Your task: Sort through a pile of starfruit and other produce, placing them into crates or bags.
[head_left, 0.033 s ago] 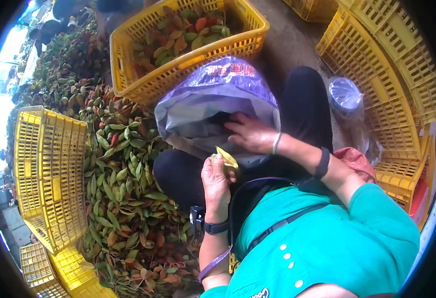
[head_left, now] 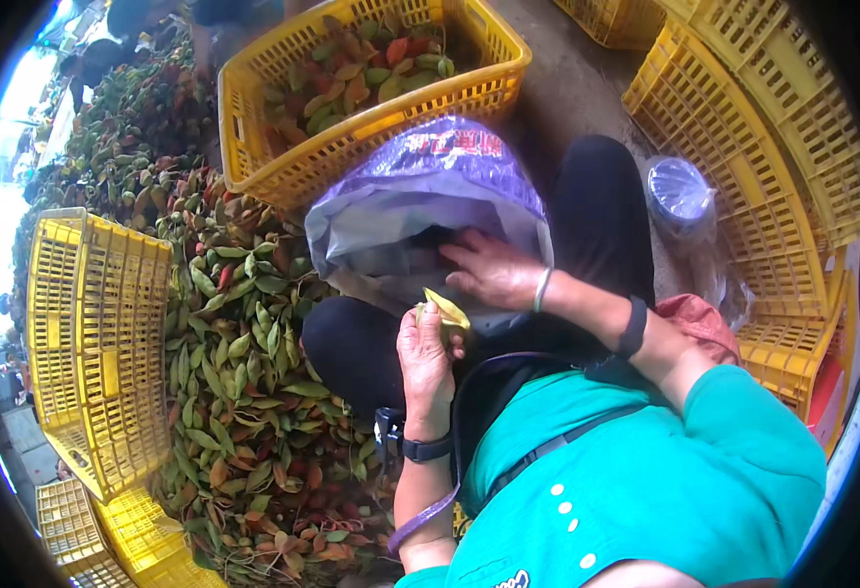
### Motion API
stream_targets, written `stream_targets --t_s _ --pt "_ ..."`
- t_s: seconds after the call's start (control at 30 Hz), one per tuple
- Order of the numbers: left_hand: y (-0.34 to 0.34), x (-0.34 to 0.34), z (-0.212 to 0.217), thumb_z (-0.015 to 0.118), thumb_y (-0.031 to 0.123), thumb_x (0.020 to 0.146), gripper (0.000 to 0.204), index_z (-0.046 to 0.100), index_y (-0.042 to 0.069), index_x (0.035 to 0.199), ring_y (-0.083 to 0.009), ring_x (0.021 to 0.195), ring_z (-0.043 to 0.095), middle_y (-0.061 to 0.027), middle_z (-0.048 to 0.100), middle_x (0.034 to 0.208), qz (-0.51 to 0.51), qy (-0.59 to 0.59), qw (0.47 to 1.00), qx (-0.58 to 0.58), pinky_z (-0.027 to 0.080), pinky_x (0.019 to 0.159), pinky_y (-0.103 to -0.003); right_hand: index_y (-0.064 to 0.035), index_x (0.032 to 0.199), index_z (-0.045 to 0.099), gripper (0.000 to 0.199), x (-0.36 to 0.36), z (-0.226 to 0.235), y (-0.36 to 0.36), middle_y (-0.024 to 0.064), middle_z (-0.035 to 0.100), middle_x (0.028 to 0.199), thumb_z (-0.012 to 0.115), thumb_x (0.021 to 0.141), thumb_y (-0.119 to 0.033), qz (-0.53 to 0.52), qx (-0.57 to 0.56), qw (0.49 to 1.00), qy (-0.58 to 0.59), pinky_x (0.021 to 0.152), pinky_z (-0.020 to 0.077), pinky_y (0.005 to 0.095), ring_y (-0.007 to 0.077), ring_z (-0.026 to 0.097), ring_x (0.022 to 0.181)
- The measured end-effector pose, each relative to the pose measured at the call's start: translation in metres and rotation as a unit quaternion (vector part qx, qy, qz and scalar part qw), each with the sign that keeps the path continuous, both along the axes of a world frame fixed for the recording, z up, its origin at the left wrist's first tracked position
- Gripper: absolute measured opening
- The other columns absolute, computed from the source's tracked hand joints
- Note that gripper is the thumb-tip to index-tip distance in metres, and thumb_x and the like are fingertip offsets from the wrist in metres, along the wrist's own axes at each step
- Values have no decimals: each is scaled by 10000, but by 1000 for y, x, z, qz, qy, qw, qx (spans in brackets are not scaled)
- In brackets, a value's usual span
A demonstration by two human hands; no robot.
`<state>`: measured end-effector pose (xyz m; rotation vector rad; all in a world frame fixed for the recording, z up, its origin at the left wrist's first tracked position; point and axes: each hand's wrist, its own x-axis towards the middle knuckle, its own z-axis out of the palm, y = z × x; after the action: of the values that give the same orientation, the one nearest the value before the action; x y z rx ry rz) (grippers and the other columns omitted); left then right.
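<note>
One yellow pod piece in the left hand; one purple-grey bag under the right hand. One filled yellow crate beyond the bag; one empty yellow crate left of the hands.

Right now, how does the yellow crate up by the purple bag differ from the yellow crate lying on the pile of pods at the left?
The upper crate stands upright, open side up, and holds green and red pods; the left crate lies tipped on the pod pile, and nothing shows inside it. The upper crate sits just behind the purple bag, where the right hand rests; the left crate lies apart from both hands. Both are yellow slotted plastic.
</note>
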<state>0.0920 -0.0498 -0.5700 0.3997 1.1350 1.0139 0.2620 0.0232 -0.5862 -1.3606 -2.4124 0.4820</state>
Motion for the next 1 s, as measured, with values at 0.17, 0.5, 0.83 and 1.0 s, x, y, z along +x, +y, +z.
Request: stream_targets --t_s 0.17,0.5,0.83,1.0 --pt "4 1 6 486 194 987 319 447 43 1265 -142 883 603 -71 572 1085 5 -155 988 -10 505 703 -253 0 1147 582 324 1 16 -4 157 596 1006 597 909 -219 55 -313 903 290 860 483 341 256 604 989" --pt "4 -16 42 432 184 986 269 483 47 1211 -146 750 551 -99 590 1049 30 -319 947 25 465 658 -280 -10 1104 554 321 8 109 104 129 639 974 646 890 -231 -36 250 927 278 684 521 304 183 635 810" --pt "2 -12 24 369 164 1003 221 503 35 1122 -128 731 510 -87 585 995 52 -261 963 34 436 662 -266 12 1057 602 307 -23 49 12 41 629 839 591 948 -275 97 -435 794 414 737 508 288 105 601 808" --pt "-10 -2 21 397 256 1027 282 444 38 1201 -125 816 540 -59 553 1007 -16 -114 991 75 462 733 -271 5 930 578 209 -22 43 -6 52 638 722 538 979 -194 56 -507 693 509 611 494 248 78 594 679"
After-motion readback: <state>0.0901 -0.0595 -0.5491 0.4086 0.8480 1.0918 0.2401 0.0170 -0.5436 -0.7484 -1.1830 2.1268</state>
